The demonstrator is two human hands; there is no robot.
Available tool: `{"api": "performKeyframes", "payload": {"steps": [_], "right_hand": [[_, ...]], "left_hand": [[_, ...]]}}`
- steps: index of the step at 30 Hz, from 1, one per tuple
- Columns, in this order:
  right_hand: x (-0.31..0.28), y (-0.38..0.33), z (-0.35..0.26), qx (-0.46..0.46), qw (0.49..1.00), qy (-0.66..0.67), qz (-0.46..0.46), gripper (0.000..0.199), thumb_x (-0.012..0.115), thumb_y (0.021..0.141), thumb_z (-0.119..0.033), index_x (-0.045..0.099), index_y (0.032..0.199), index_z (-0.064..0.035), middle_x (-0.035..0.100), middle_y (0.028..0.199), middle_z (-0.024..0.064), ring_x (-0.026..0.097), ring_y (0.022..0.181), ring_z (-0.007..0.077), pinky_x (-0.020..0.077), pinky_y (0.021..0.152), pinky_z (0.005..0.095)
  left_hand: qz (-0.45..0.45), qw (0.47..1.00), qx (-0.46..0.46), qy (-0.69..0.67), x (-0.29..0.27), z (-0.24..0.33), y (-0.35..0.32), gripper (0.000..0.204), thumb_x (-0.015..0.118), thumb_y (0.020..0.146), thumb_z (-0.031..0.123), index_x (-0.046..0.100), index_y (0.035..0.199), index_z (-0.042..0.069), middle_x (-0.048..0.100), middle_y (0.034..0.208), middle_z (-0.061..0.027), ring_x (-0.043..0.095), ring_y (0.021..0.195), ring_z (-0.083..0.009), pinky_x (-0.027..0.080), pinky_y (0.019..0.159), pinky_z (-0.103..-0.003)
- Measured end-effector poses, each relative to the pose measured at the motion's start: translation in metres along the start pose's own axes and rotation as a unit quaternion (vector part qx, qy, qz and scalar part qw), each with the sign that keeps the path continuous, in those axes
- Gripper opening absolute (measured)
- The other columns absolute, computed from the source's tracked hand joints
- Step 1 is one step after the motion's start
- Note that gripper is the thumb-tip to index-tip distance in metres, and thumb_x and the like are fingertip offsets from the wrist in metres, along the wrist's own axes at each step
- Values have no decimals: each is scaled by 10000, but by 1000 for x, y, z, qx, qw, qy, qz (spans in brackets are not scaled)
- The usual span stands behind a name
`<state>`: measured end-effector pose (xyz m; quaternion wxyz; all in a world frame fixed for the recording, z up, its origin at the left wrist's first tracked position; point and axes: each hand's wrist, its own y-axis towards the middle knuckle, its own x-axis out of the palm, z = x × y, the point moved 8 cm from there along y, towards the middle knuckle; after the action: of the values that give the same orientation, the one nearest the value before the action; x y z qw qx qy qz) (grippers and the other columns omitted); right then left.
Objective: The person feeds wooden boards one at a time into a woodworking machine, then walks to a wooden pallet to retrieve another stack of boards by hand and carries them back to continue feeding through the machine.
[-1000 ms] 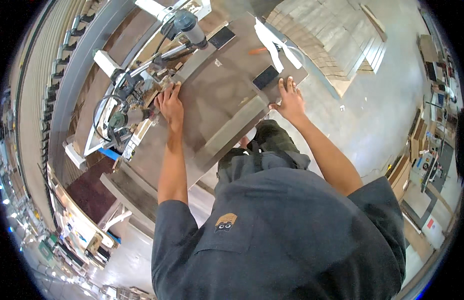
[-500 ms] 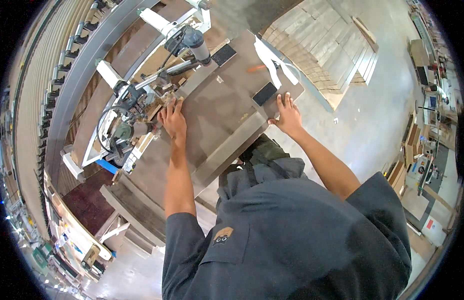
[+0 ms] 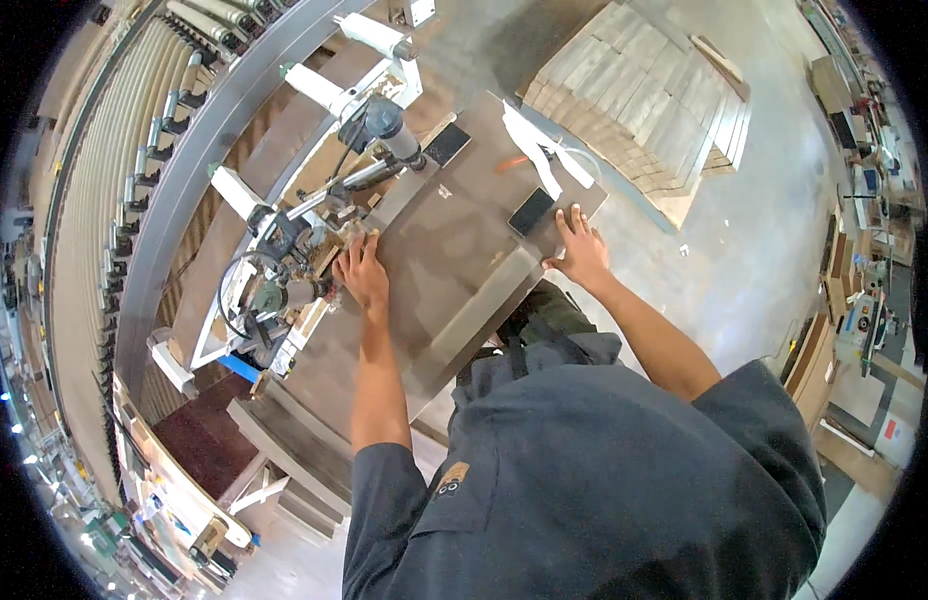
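Observation:
A brown-topped worktable [image 3: 434, 235] lies before me, with a grey-brown wooden plank [image 3: 474, 310] along its near edge. My right hand [image 3: 584, 252] rests open at the table's right end, fingers spread, with the thumb by the plank's end and the fingertips near a black rectangular pad [image 3: 530, 212]. My left hand [image 3: 364, 275] lies open at the far edge, fingers extended beside the machine's working heads. Beyond it, a second wood strip [image 3: 399, 197] runs along the machine side. Whatever lies under the left fingertips is hidden.
Two motor units, one upper [image 3: 389, 122] and one lower [image 3: 274, 296], stand along the far side with hoses and a metal rod. White strips [image 3: 532, 145] and an orange-handled tool [image 3: 511, 162] lie at the right. A plank stack [image 3: 634, 95] stands beyond, and more planks [image 3: 294, 450] lie lower left.
The whole view has shifted, so the machine and table appear a little farther right and lower. Both hands stay in nearly the same places on the table.

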<state>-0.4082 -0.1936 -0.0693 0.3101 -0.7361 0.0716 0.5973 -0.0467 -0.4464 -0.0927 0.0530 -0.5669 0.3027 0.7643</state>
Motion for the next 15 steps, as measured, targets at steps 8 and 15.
{"api": "performKeyframes", "payload": {"steps": [8,15], "right_hand": [[-1,-1,5,26,1000,16,6,1178,913,701,-546,329,1664,-198,251,1742,182,357,1566,346,370,1221,543],[-4,-7,4,37,999,23,-26,1146,877,759,-544,277,1683,-229,205,1760,154,327,1583,321,319,1265,520]], "left_hand": [[13,1000,0,-17,-1,5,3,365,644,929,81,781,1218,258,679,1365,38,601,1196,-259,378,1118,-487],[20,1000,11,-7,-5,7,1,342,667,948,99,778,1221,272,691,1336,48,603,1151,-264,382,1088,-464]]}}
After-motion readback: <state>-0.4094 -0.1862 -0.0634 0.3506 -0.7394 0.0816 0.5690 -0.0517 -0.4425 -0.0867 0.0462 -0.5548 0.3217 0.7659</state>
